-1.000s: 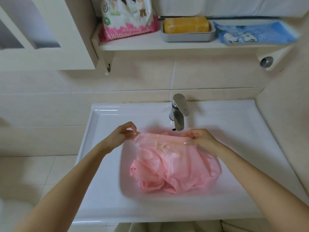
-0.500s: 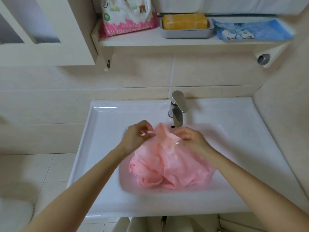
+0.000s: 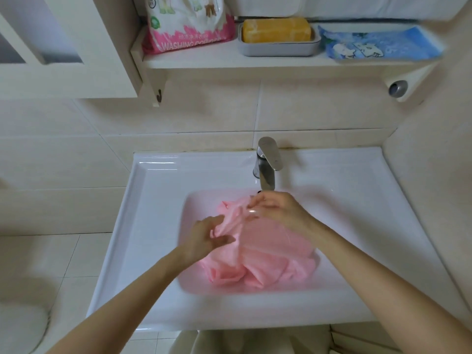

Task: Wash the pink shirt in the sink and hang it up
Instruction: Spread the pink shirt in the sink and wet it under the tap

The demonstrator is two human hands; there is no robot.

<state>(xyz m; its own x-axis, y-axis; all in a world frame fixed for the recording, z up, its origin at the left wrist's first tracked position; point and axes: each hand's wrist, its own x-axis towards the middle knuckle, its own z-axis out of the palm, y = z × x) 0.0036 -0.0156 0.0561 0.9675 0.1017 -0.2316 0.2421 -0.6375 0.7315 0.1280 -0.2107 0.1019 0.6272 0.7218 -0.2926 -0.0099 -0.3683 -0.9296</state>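
Rubbing fabric against fabric looks like the step in hand. One sink point(image 3: 153, 200), basin holding one shirt point(image 3: 268, 256), bunched under the one tap point(image 3: 267, 164). Left hand point(image 3: 204, 238) fingers clenched on a fold at the shirt's near-left side; right hand point(image 3: 278, 210) fingers pinching the raised upper edge just below the spout. To do it well: keep both grips close, work short strokes, keep the cloth low in the basin. Shelf above: one detergent bag point(image 3: 186, 26), one soap bar point(image 3: 277, 30) in one dish point(image 3: 278, 49), one blue packet point(image 3: 378, 44).
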